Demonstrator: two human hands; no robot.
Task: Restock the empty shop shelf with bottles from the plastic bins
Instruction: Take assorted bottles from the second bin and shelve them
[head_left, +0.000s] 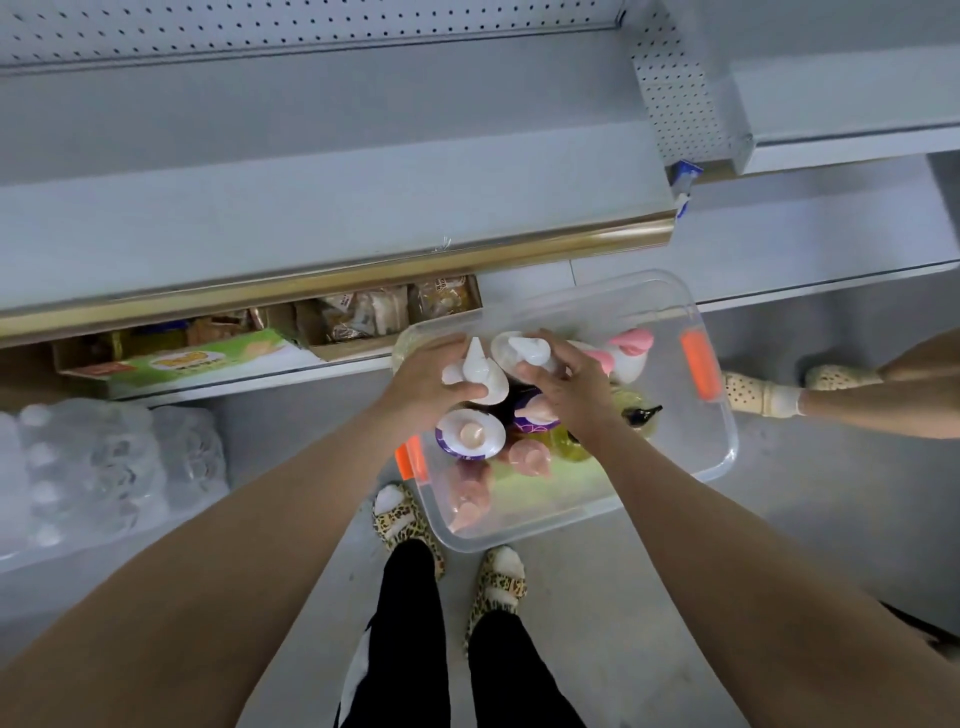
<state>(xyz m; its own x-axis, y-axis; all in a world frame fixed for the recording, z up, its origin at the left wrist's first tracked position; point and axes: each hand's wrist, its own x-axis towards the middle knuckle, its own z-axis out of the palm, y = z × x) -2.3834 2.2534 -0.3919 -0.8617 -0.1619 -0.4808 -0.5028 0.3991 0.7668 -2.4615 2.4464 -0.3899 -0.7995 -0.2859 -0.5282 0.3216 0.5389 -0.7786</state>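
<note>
We look straight down past our own forearms at a clear plastic bin (719, 431) on the floor, just in front of our feet. It holds upright bottles, most with pink caps (529, 457) and one with a purple label (451, 441). Our left hand (423, 382) curls round the shoulder of a white-capped bottle (477, 366), thumb on the near side and fingers on the far side. Our right hand (569, 387) wraps looser, spread fingers round a second white-capped bottle (525, 349) right beside the first. The two bottles nearly touch. Both stand with their long axis vertical, nozzles pointing up at us, over the bin's left half. We cannot tell whether their bases have cleared the other bottles. The empty shelf (311, 223) lies ahead of the hands and above them, past the bin's far rim, its gold front edge running from left to right. We judge that the coming move is up and forward, keeping each bottle upright. Both hands sit about equally near the shelf, the left hand facing its long bare stretch and the right nearer its end.
</note>
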